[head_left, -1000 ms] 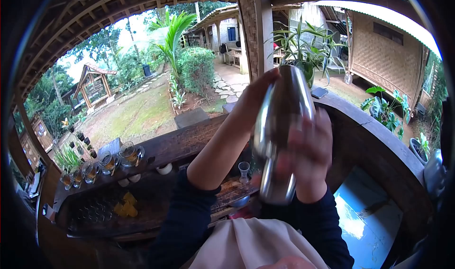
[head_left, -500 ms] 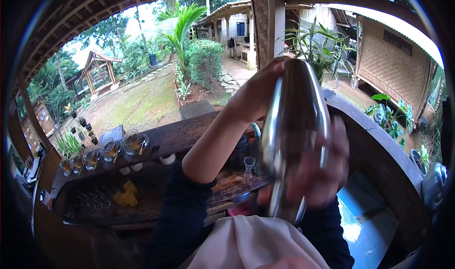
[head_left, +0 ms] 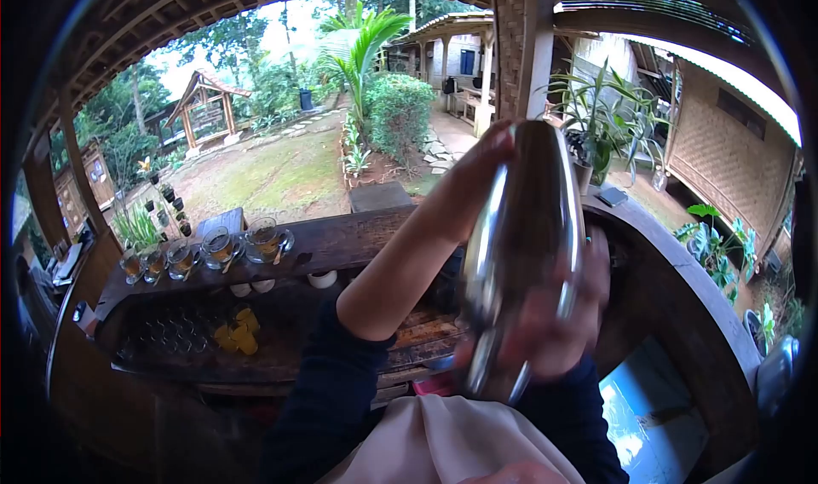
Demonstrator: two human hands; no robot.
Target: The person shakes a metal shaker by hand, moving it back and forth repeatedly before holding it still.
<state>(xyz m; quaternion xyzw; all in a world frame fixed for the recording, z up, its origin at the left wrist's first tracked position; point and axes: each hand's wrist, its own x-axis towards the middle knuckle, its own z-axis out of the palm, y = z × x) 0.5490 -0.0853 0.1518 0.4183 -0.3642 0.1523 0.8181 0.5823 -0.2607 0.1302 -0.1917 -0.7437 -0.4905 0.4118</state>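
A shiny metal cocktail shaker (head_left: 532,203) is held up close in front of me, tilted and partly smeared by motion. My left hand (head_left: 492,156) grips its upper end from the left side, the fingers mostly hidden behind the metal. Round the lower part my right hand (head_left: 558,326) is wrapped, blurred, with its fingers curled over the side. The shaker's lower end reaches down close to the pale cloth (head_left: 460,437) on my chest.
On the dark wooden counter (head_left: 341,237) stand several glass cups of brown drink (head_left: 266,241) with saucers and spoons. Below them, yellow cups (head_left: 239,332) and clear glasses (head_left: 175,331) sit on a lower shelf. A potted plant (head_left: 601,126) and a dark flat object (head_left: 612,196) are at the right ledge.
Both hands still grip the shaker, which has shifted slightly left and stays blurred. The whole surroundings have slid to the right in view as my head turned a little left.
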